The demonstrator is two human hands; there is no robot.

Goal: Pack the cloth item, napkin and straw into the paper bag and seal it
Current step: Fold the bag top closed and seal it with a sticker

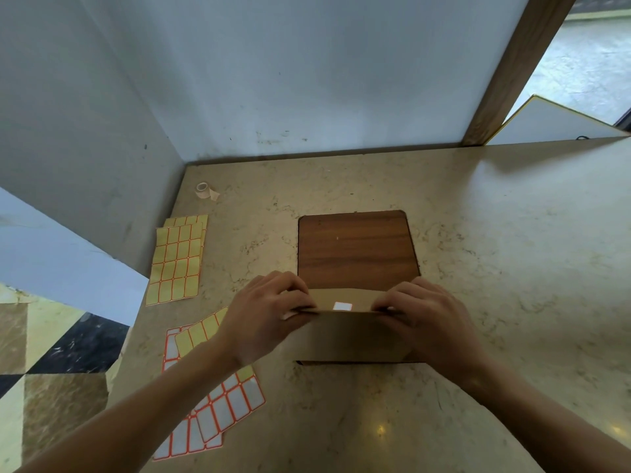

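Two hands fold the bag's (351, 336) top on the counter (478, 233).
The bag lies between them, flap turned over with a white sticker (342, 306) at its middle; left hand (263, 319) and right hand (430, 322) pinch the fold's ends with curled fingers. Label sheets (177, 261) lie left.

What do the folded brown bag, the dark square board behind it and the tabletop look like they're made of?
The folded brown bag looks like matte kraft paper: flat tan, crisp fold edge. The dark square board looks like wood or wood-grain laminate: streaky grain, rounded corners. The beige tabletop looks like polished marble or a stone-look surface: veined, mottled, with glossy reflections.
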